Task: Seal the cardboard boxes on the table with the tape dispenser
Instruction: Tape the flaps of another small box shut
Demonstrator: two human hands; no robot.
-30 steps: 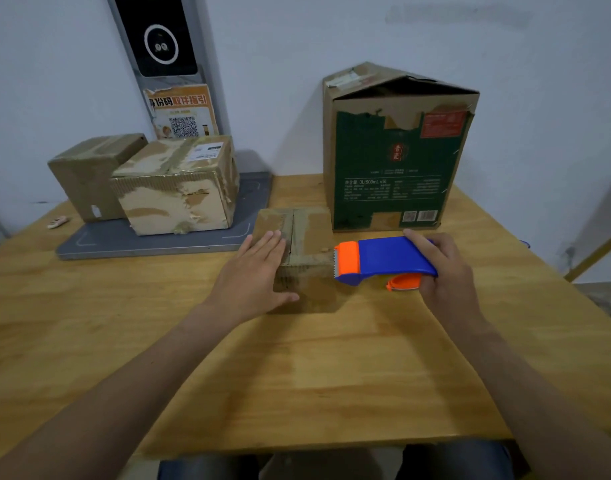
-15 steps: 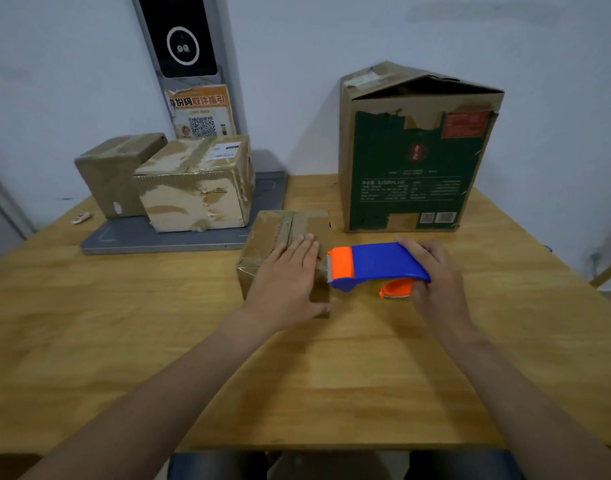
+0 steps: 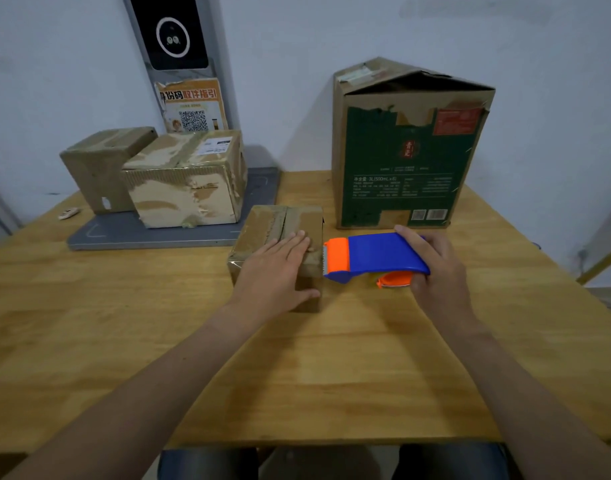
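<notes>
- We see the wooden tabletop [image 3: 297, 375] run from its near edge, at the bottom of the view, to the wall.
- Our left hand [image 3: 276, 271] lies flat on the near half of the small box [image 3: 286, 221]. Its fingers are straight and close together on the top, and the thumb is spread down the near face.
- The small box sits about mid-table. Brown tape covers its top, and a seam runs from near to far.
- Our right hand [image 3: 439, 271] grips the back of the dispenser [image 3: 380, 254], fingers curled over its blue body.
- The dispenser lies level, just right of the small box. Its orange toothed end is at the box's right top edge; we cannot tell whether it touches.
- A grey mat [image 3: 151, 235] lies toward the far left corner, its right end just behind the small box.
- On the mat stand a taped box [image 3: 186, 181] with a white label and, to its left and touching it, a plain box [image 3: 99, 161].
- A small white slip [image 3: 68, 213] lies near the left edge, apart from the mat.
- The tall box [image 3: 408, 147], green-printed, stands at the far edge, right of centre, its top flaps raised in a peak.
- On the wall behind the mat we see a dark panel [image 3: 172, 32] with a white ring, and an orange notice [image 3: 191, 105] with a QR code below it.
</notes>
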